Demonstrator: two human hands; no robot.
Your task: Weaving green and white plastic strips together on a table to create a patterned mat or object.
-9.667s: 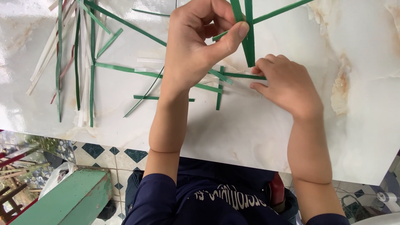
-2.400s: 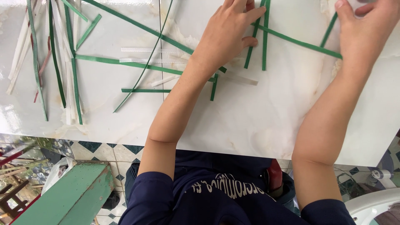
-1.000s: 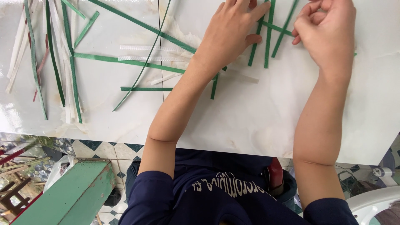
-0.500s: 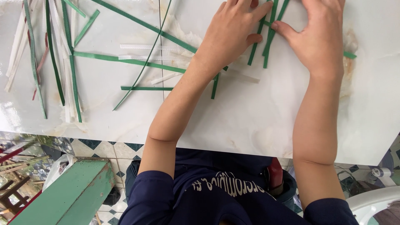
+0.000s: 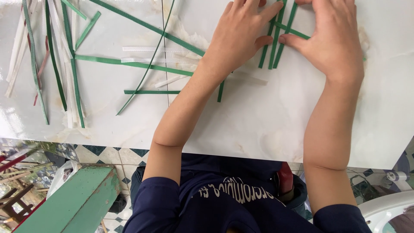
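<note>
Green strips (image 5: pixel 272 47) lie side by side on the white marble table (image 5: pixel 258 125), running away from the person, right between the two hands, with one thinner green strip (image 5: pixel 297 32) crossing them at a slant. Left hand (image 5: pixel 239 36) lies flat, fingers spread, pressing down on the strips' left side. Right hand (image 5: pixel 334 36) also lies open, its thumb tip touching the rightmost strip. Neither hand pinches anything. Further left, well apart, loose green strips (image 5: pixel 129 64) and white strips (image 5: pixel 69 77) lie scattered. Below the table edge stands a green bench (image 5: pixel 73 203).
</note>
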